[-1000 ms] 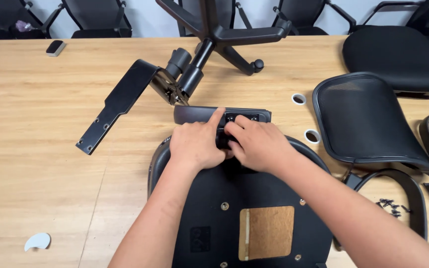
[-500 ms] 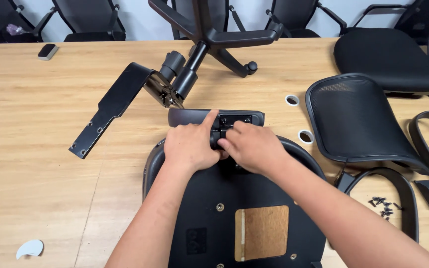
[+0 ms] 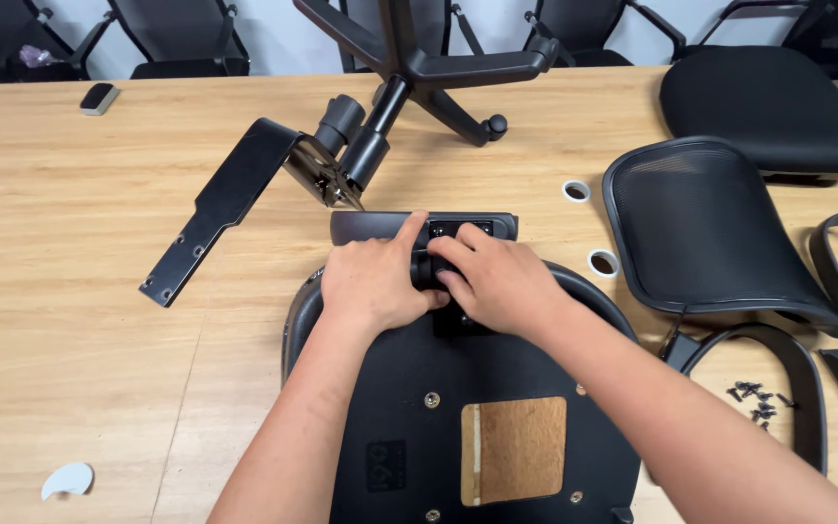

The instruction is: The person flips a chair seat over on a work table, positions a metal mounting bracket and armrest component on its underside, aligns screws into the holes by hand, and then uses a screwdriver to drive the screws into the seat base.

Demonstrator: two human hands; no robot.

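**Both hands pressed on a bracket at the seat's far edge**

Lay upside down at lower centre of the worktop (image 3: 70, 291): black seat pan (image 3: 409, 427), with a brown patch (image 3: 514, 450) on its underside. Sat across its far edge at frame centre: dark bracket plate (image 3: 380, 227). Rested on that plate with fingers bent and forefinger stretched out: left hand (image 3: 372, 281). Curled over the plate's middle, touching the left: right hand (image 3: 499, 281); grip hidden, cannot tell how tight. Just beyond, upper centre: chair base (image 3: 419, 58) with flat black arm (image 3: 225, 204). To the right: mesh backrest (image 3: 705, 228), armrest loop (image 3: 778, 369), loose screws (image 3: 754, 400). Between bracket and backrest: two small rings (image 3: 576, 190).
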